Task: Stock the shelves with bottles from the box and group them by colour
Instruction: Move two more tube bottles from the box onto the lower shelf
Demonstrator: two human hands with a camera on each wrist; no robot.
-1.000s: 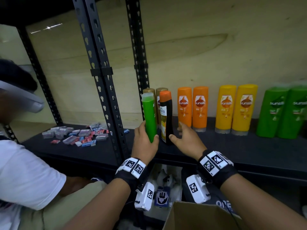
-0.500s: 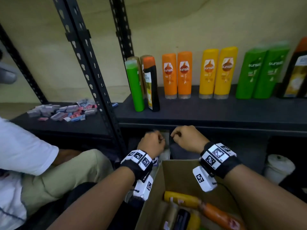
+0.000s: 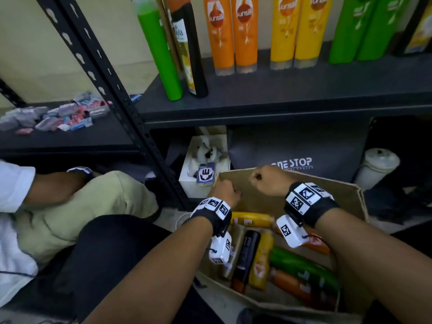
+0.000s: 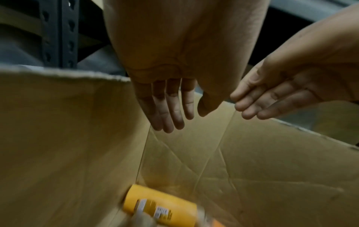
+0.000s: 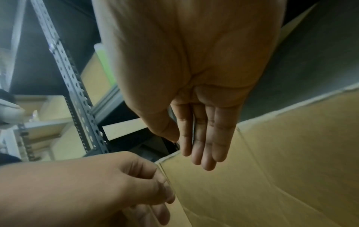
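Observation:
An open cardboard box (image 3: 254, 202) sits on the floor below the black shelf (image 3: 280, 94). Several bottles lie in it: a yellow one (image 3: 252, 219), a black one (image 3: 246, 258), a green one (image 3: 301, 267) and an orange one (image 3: 289, 286). My left hand (image 3: 225, 190) and right hand (image 3: 266, 181) hang over the box's far end, side by side, holding nothing. In the wrist views the left hand's fingers (image 4: 170, 107) and the right hand's fingers (image 5: 204, 138) point loosely down into the box. On the shelf stand a slim green bottle (image 3: 161, 50), a black bottle (image 3: 189, 47), two orange (image 3: 219, 33), two yellow (image 3: 284, 31) and two green bottles (image 3: 346, 29).
A black perforated upright (image 3: 112, 90) stands left of the box. Another person (image 3: 81, 202) sits at the left. Small sachets (image 3: 58, 115) lie on the left shelf. Behind the box are a white carton with a phone (image 3: 205, 176), a black bag (image 3: 297, 150) and a white jar (image 3: 376, 167).
Both hands let go of the slim green and black bottles on the shelf and dropped down over the box. The head view tilted down to show the box's contents.

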